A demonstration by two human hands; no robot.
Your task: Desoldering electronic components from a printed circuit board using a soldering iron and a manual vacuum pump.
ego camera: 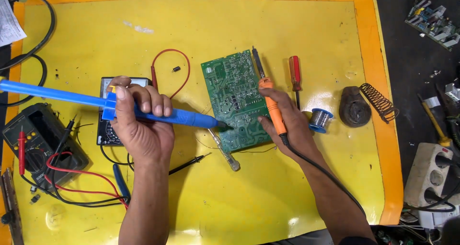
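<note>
Yellow mat (201, 24) with an orange border, seen from above; it covers most of the frame.

Circuit board (234, 101): green, lying flat at the centre of the frame, slightly tilted, solder side up.

Left hand (141, 123): left of centre, fingers wrapped tight around a blue solder sucker (86, 101), thumb up on its plunger end. The tool runs from the far left edge across to the centre, and its dark tip touches the lower left part of the circuit board.

Right hand (287, 125): just right of the circuit board, fingers closed around the orange handle of a soldering iron (270, 101). The iron's dark shaft points toward the upper middle of the frame, lying along the board's right edge. Its black cord (326, 173) trails along the forearm to the lower right.

Screwdriver (295, 75): red handle, just right of the iron, lying on the mat.

Solder reel (320, 119): small, with blue rims, just right of the right hand.

Iron stand (366, 106): dark round base with a wire coil, further right, near the orange border.

Clear-handled tester (225, 154): below the board, lying on the mat.

Meter with a pale dial (106, 130): partly hidden behind the left hand. A red wire loop (172, 53) arcs above it.

Dark multimeter (36, 144): lower left of the frame, with red and black leads (72, 178) looping around it.

Second circuit board (433, 22): upper right corner, off the mat.

Power strip (431, 173): white, lower right edge, with plugs in it.
</note>
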